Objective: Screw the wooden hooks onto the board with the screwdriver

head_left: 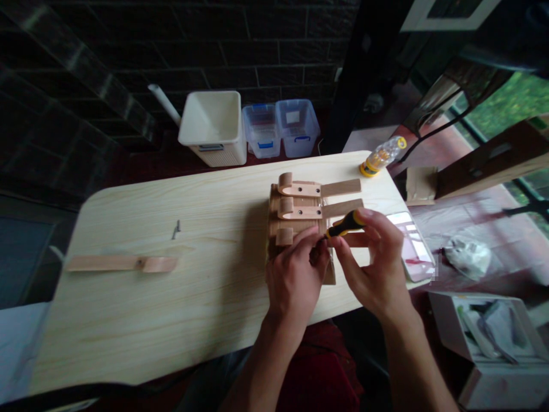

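My right hand is closed on the black-and-yellow handle of a screwdriver, which slants down to the left. At its tip my left hand has thumb and fingers bent together, hiding the tip and whatever they pinch. Beneath them a wooden piece with a curled end is partly covered by the left hand. Two similar wooden pieces, the far one and the middle one, lie parallel beyond it, each showing two dark screw spots. All three rest across a brown block on the table.
On the table lie another wooden strip, a few screws, a clear yellow-capped bottle and a flat tablet-like thing. Behind stand a white bin and clear boxes. A filled carton sits lower right.
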`<move>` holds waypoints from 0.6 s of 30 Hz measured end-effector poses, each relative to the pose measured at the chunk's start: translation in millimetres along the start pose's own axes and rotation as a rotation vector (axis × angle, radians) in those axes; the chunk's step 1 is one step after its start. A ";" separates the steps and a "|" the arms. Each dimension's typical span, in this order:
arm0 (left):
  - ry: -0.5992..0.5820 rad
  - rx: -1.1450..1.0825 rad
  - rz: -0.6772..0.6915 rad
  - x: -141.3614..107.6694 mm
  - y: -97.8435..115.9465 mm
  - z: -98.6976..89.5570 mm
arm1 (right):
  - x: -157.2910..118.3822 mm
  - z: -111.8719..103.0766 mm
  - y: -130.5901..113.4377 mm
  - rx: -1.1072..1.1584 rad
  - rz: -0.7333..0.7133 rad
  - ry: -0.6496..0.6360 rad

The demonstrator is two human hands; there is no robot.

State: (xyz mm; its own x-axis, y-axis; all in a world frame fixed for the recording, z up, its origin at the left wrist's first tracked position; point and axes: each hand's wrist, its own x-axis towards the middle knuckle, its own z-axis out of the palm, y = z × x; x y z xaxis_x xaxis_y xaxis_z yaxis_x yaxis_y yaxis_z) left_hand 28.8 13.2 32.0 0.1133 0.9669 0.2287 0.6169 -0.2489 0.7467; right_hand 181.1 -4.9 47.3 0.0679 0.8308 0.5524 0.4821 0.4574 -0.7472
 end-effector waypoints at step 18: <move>0.016 -0.018 0.013 -0.4 -0.2 0.1 | 0.0 0.5 -0.8 0.020 0.001 0.024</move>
State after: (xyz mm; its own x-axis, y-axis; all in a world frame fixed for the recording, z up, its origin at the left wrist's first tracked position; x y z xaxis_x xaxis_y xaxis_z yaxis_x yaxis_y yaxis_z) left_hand 28.6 12.8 31.7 0.1087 0.9624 0.2489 0.6016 -0.2630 0.7543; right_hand 180.3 -5.2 47.7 0.0896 0.8236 0.5601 0.4646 0.4628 -0.7549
